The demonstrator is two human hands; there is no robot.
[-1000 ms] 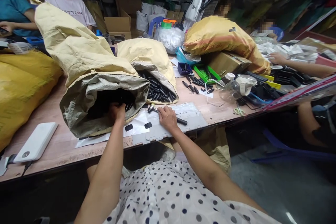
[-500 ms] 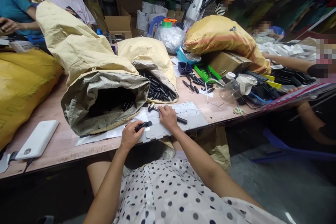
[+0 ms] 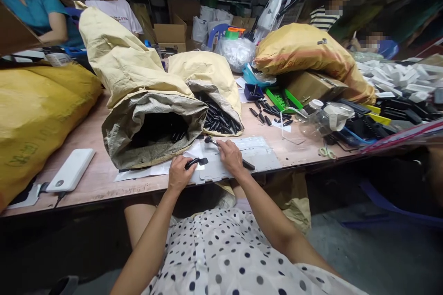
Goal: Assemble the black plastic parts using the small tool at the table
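Note:
My left hand [image 3: 179,174] is closed around a small black plastic piece [image 3: 192,163]; a flat dark tab shows at its right end, over a scrap of white paper. My right hand [image 3: 231,156] grips a small hammer [image 3: 248,165] by its black handle, the metal head pointing left. Both hands rest at a flat grey board [image 3: 266,154] by the table's near edge. Just behind my left hand lies an open sack [image 3: 117,140] with a dark inside and some black pieces. Beside it, a second sack [image 3: 204,67] spills black pieces [image 3: 218,117] at its mouth.
A white power bank [image 3: 71,170] with a cable lies at left, near a yellow sack [image 3: 44,120]. At right are a green tray [image 3: 294,100], loose black pieces, a clear jug [image 3: 314,124] and scissors [image 3: 327,152]. Several people sit around the table.
The whole view has shifted, so things appear farther right. The hammer head looks turned slightly. Both hands keep hold of the same things. At far left, a brown cardboard piece has come into view.

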